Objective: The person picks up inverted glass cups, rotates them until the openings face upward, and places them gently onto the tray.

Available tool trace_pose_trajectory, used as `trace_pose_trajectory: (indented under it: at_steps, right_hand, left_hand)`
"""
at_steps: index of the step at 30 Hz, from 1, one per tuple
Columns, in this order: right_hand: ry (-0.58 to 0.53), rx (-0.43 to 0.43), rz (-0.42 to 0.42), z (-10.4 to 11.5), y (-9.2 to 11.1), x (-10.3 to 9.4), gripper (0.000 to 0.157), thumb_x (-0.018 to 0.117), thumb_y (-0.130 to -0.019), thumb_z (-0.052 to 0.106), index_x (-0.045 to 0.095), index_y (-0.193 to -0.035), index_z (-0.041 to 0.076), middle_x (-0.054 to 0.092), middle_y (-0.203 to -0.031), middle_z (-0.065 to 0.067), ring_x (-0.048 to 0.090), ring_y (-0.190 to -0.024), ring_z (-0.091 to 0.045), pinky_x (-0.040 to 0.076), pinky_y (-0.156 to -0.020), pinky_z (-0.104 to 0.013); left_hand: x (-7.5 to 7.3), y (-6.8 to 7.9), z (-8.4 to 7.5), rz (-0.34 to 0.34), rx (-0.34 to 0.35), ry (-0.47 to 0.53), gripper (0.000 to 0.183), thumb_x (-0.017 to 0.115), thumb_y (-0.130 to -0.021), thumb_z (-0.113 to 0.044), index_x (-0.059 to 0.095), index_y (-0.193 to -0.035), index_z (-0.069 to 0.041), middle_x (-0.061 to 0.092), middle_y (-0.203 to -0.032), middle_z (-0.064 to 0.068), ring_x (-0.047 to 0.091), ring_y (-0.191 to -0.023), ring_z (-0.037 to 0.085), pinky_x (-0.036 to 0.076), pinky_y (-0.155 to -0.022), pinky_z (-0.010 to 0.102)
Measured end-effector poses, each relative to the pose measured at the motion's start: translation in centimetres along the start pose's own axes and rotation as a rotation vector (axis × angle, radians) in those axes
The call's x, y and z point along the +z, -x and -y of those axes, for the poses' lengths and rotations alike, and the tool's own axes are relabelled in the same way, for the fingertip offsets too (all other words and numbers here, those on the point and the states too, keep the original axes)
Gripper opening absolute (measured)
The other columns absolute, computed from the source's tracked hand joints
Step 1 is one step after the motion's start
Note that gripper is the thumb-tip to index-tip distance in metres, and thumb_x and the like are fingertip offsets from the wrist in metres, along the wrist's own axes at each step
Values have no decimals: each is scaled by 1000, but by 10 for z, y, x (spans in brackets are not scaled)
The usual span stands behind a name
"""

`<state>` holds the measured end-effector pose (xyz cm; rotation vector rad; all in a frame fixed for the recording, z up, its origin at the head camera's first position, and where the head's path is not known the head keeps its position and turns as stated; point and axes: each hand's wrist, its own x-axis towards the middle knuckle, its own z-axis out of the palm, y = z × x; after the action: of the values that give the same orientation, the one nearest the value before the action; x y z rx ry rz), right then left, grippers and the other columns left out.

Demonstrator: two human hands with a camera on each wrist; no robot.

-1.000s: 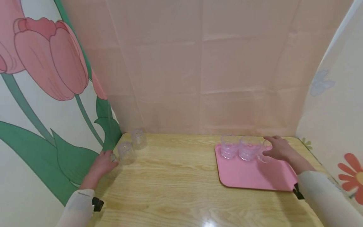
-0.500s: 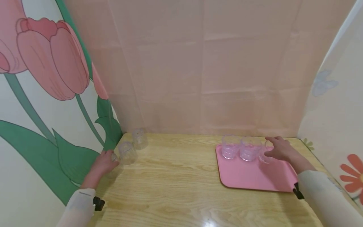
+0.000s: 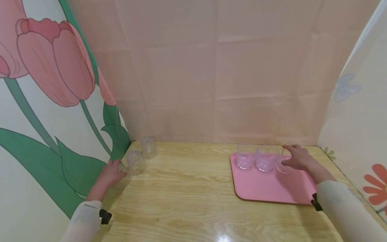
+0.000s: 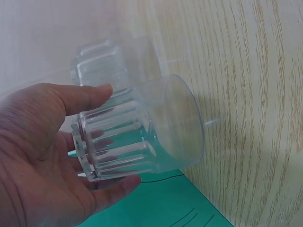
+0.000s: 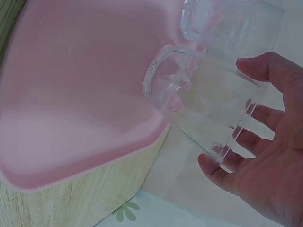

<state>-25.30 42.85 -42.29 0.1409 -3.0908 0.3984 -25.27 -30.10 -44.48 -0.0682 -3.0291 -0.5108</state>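
Observation:
At the left side of the table, my left hand (image 3: 109, 173) grips a clear plastic cup (image 4: 142, 132) around its base. That cup stands upside down, its wide rim toward the tabletop. Two more overturned clear cups, a nearer one (image 3: 136, 163) and a farther one (image 3: 149, 148), stand beyond it. On the right, my right hand (image 3: 297, 158) holds another clear cup (image 5: 194, 94) near its rim, thumb on one side and fingers on the other. This one is upright, with its base at the pink tray (image 3: 269, 188). Beside it stand two upright cups, the middle one (image 3: 266, 160) and the left one (image 3: 245, 158).
The wood-grain table (image 3: 181, 188) stretches between the two groups of cups. A tulip-patterned wall (image 3: 54, 67) borders it on the left, a pinkish sheet (image 3: 193, 74) at the back, and a flower-patterned wall (image 3: 362, 134) on the right.
The head view has shifted very slightly. Both hands and all the cups stay in place.

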Motion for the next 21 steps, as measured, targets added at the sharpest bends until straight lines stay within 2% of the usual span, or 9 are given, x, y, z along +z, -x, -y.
trace_pose_trajectory:
  at_steps: [21]
  right_hand:
    - [16, 19, 19, 2, -6, 0, 79, 68, -77, 35, 34, -137, -5, 28, -128, -42, 28, -108, -67, 31, -85, -73]
  left_hand:
    - [-1, -1, 0, 31, -9, -8, 59, 63, -85, -28, 42, -126, 9, 41, -119, 35, 43, -108, 53, 40, -85, 60]
